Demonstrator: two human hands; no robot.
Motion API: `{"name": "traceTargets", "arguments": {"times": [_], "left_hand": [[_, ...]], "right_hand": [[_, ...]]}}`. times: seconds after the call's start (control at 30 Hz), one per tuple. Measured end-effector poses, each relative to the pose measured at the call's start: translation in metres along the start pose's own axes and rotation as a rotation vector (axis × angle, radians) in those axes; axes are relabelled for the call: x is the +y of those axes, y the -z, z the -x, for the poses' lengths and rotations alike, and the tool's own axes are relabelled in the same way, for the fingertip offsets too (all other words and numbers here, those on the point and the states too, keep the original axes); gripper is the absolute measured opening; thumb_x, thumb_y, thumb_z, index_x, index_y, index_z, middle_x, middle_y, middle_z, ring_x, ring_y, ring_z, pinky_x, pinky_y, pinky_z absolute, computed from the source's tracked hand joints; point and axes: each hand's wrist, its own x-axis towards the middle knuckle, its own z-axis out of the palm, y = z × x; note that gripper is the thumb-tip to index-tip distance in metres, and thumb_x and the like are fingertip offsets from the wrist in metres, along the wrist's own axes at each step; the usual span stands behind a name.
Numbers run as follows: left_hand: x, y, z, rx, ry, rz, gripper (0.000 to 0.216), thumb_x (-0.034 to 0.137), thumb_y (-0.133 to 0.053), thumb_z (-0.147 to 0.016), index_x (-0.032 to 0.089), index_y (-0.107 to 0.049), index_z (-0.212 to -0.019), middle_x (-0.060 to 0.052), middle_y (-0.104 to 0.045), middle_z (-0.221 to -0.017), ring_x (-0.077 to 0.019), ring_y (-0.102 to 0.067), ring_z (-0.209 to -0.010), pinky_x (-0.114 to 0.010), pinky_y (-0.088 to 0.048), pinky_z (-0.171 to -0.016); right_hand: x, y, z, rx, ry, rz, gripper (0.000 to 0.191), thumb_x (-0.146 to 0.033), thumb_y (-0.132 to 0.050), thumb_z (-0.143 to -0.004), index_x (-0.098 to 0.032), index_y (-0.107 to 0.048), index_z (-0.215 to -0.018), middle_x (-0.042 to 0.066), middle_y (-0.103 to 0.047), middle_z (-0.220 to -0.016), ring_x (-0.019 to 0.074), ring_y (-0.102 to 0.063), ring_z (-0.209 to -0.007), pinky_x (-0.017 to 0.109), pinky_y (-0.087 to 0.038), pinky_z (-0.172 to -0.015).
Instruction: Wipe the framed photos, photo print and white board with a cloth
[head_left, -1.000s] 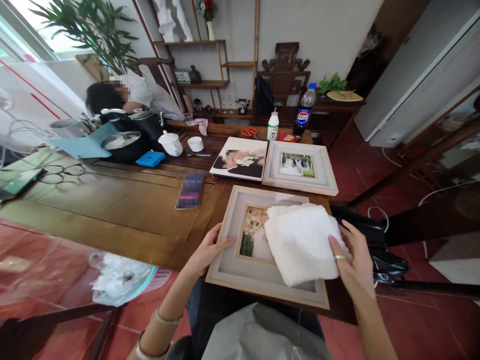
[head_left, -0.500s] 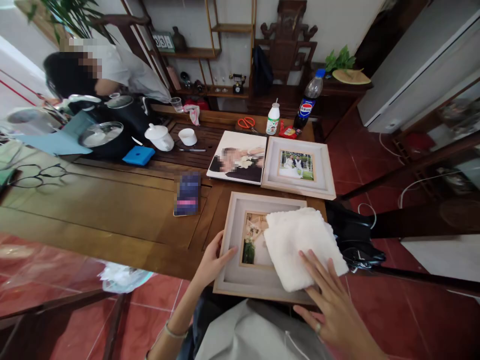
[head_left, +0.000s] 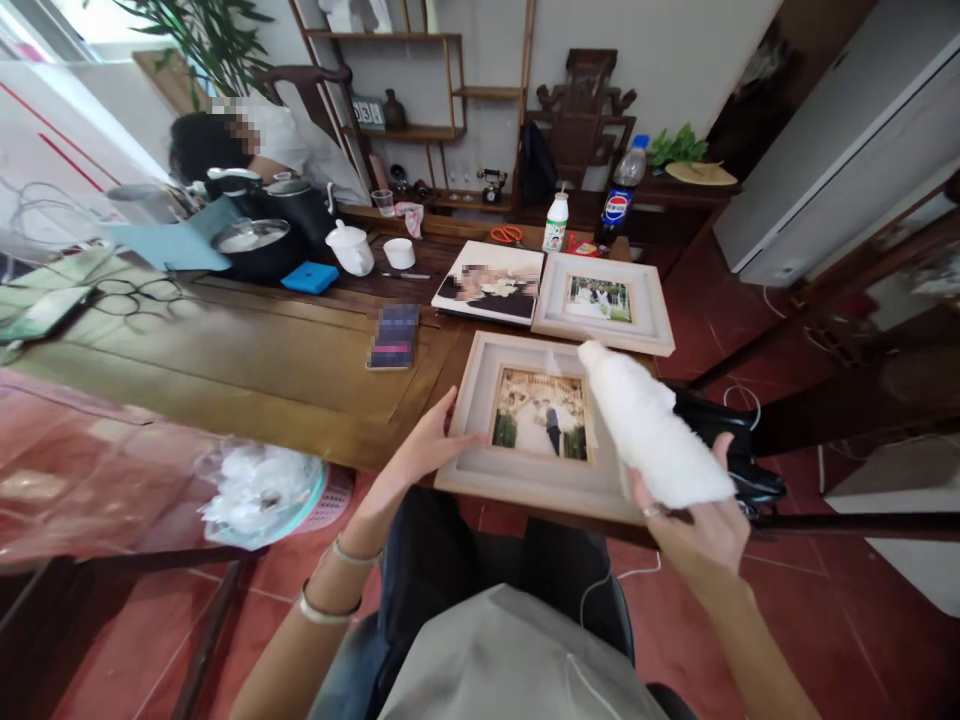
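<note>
A pale wooden picture frame with a wedding photo lies at the near edge of the dark wooden table. My left hand grips the frame's left side, thumb on top. My right hand holds a folded white towel lifted off the frame at its right side, so the photo is uncovered.
Behind lie a second framed photo and an unframed print. A phone, teapot, cup, pots, scissors, small bottle and cola bottle stand further back. Another person sits at the far left. A black bag is right of the table.
My right hand has picked the towel up off the frame and raised it to the right, baring the photo. The left hand stays on the frame's left edge. The camera tilted.
</note>
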Motion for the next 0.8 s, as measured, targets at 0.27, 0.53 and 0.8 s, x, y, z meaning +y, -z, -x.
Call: {"name": "traceTargets", "arguments": {"times": [0.27,0.53,0.8], "left_hand": [[-0.031,-0.004,-0.023,0.152,-0.331,-0.302,0.066,0.027,-0.059,-0.078,0.011,-0.035,-0.137,-0.019,-0.020,-0.148,-0.0324,-0.020,-0.138,-0.046,-0.016,-0.113],[-0.035,0.000,-0.013,-0.049,-0.563,-0.335,0.057,0.017,-0.041,-0.087,0.021,-0.028,-0.142,-0.008,-0.007,-0.155,-0.0243,-0.006,-0.143,-0.043,-0.010,-0.115],[-0.025,0.001,-0.034,-0.032,-0.670,-0.359,0.060,0.001,-0.041,-0.073,0.023,-0.050,-0.128,-0.007,-0.037,-0.143,-0.0235,-0.027,-0.137,-0.046,-0.020,-0.114]], "right_hand": [[0.003,0.030,-0.018,-0.176,0.356,-0.086,0.018,-0.013,-0.055,-0.070,-0.023,-0.052,-0.055,-0.002,-0.057,-0.128,0.0306,-0.040,-0.128,0.061,-0.026,-0.106],[0.005,-0.015,-0.024,-0.254,0.300,-0.084,0.020,-0.007,-0.055,-0.065,-0.017,-0.067,-0.076,0.015,-0.057,-0.120,0.0314,-0.051,-0.114,0.051,-0.042,-0.096],[0.007,-0.016,-0.028,-0.233,0.343,0.011,0.023,-0.006,-0.053,-0.062,-0.013,-0.066,-0.080,0.019,-0.062,-0.109,0.0321,-0.057,-0.103,0.053,-0.038,-0.100]]}}
